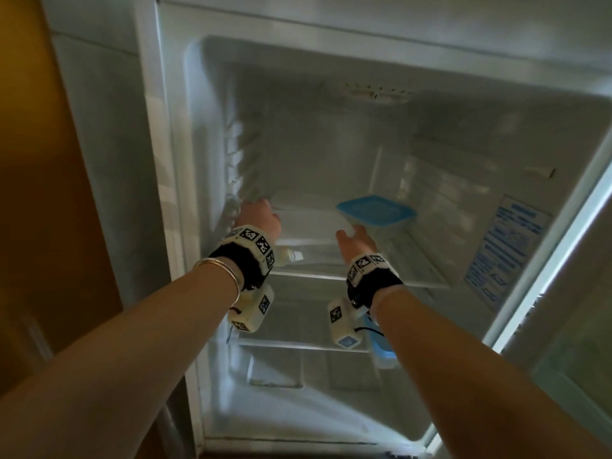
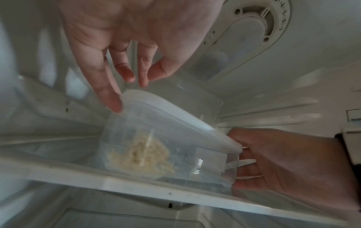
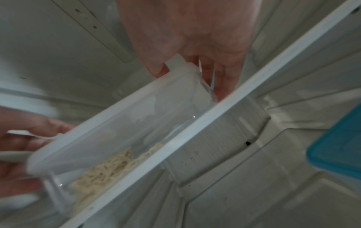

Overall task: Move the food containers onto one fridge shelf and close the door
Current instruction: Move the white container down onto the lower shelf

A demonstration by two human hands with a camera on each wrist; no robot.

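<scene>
A clear container (image 1: 308, 236) with a white lid and pale noodles inside sits at the front of the top glass shelf (image 1: 331, 276) of the open fridge. My right hand (image 1: 356, 240) grips its right end, thumb on the lid tab and fingers behind the wall, as the right wrist view shows (image 3: 195, 66). My left hand (image 1: 258, 215) hovers over the left end with fingers straight, and the index tip touches the lid corner (image 2: 115, 103). The container (image 2: 166, 138) lies just behind the shelf's white front rail (image 2: 136, 183). A blue-lidded container (image 1: 376, 210) stands on the same shelf, to the right.
Another blue-lidded container (image 1: 384, 352) sits on a lower shelf under my right wrist. The thermostat dial (image 2: 263, 20) hangs from the fridge ceiling above the shelf. The open door (image 1: 563, 293) stands at the right, and the ribbed left wall (image 1: 238, 160) is close to my left hand.
</scene>
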